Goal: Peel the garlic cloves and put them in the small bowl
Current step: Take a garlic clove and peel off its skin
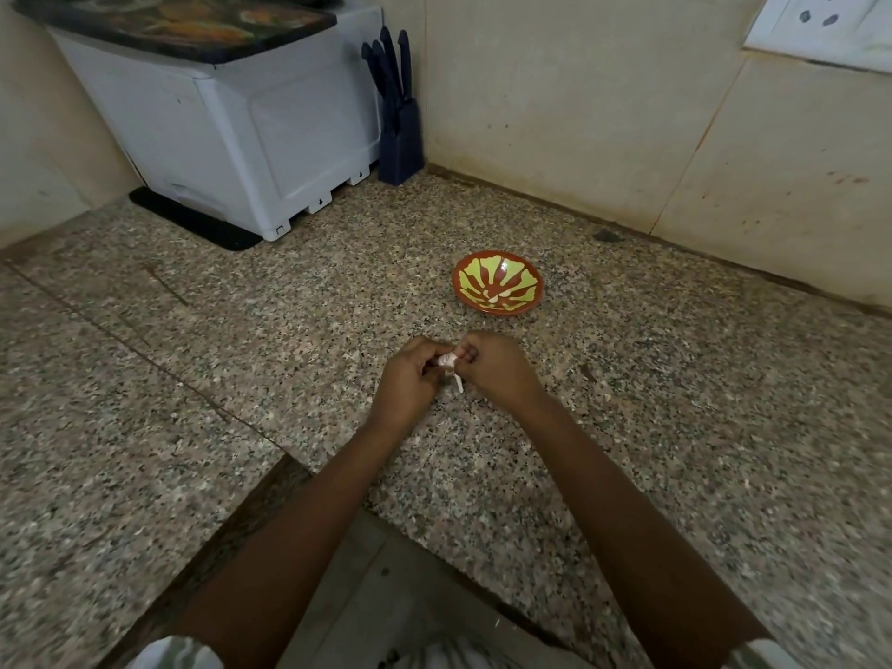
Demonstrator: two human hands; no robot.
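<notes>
I see my left hand [408, 379] and right hand [497, 366] both pinching one garlic clove [446, 362] just above the counter [289, 330], its white skin partly off. A few peeled cloves [494, 297] sit in the small bowl [456, 282] nearby. This one must go in too. I can read no words anywhere

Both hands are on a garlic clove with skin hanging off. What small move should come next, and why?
Probably tear the dangling skin away with the right hand while the left hand steadies the garlic clove. Both hands pinch the clove, and the loose strip suggests peeling is unfinished, so it seems too early for the small bowl.
</notes>
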